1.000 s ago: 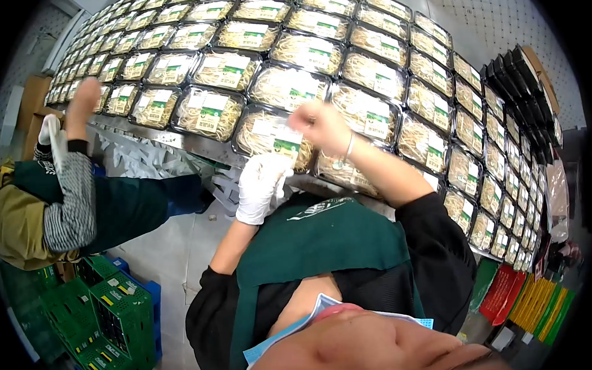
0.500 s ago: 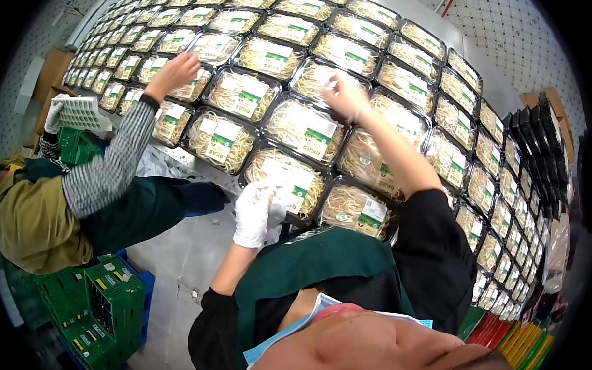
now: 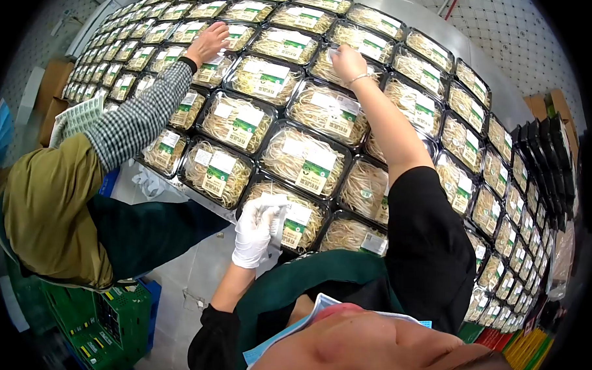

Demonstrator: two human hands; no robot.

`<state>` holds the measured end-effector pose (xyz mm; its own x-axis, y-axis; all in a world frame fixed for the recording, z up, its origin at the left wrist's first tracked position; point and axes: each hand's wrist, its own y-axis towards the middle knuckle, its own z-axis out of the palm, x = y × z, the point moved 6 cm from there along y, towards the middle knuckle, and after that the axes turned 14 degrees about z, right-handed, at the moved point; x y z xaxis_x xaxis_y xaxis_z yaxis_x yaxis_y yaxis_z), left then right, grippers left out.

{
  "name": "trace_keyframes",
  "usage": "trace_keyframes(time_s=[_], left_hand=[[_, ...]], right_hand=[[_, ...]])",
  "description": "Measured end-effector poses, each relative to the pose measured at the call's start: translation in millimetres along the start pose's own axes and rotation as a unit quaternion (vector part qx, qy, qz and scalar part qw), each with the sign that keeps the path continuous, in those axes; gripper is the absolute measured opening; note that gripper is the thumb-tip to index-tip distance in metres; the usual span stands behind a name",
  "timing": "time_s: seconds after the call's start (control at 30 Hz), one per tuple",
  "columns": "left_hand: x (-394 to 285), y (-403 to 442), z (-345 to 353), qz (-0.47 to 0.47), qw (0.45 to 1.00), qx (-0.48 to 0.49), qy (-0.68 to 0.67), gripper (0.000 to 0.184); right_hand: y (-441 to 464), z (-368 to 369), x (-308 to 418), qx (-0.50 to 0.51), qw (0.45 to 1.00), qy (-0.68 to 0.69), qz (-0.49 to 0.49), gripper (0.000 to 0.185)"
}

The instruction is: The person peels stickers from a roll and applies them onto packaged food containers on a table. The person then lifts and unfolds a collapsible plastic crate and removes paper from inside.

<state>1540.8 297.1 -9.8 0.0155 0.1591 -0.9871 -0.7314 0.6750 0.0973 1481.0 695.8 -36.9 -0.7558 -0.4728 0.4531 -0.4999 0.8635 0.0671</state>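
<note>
So the person's left hand is in a white glove, fingers curled closed around a pale, crinkly strip, right up against the near tray of noodle-like strands at the edge of the tabletop. The right hand is bare (bracelet on the wrist, btw) and stretched way out over a farther tray in the rows. Its fingers are bent downward, but honestly I can't tell from here how tightly they're closed or if they've got hold of anything.

Packed trays run in rows all around both arms, most with white-and-green labels on top. Over on the left there's a co-worker in a checked sleeve, with a bare hand over another tray. Black trays are stacked off to the right, and green crates sit low on the left.
</note>
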Motion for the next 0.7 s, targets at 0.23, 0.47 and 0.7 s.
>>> trace_keyframes(time_s=[0.23,0.47,0.7], left_hand=[[-17.4,26.7,9.2,-0.030,0.994,-0.015,-0.100,0.021],[7.5,36.4,1.1,0.069,0.981,-0.162,-0.082,0.010],[19.7,37.1,2.7,-0.053,0.997,-0.045,-0.022,0.017]], right_hand=[[-18.7,-26.7,-7.9,-0.054,0.978,-0.202,0.000,0.043],[-246.4,-55.8,86.9,0.355,0.809,0.370,-0.286,0.030],[-9.0,-44.2,24.7,0.047,0.989,0.128,-0.059,0.029]])
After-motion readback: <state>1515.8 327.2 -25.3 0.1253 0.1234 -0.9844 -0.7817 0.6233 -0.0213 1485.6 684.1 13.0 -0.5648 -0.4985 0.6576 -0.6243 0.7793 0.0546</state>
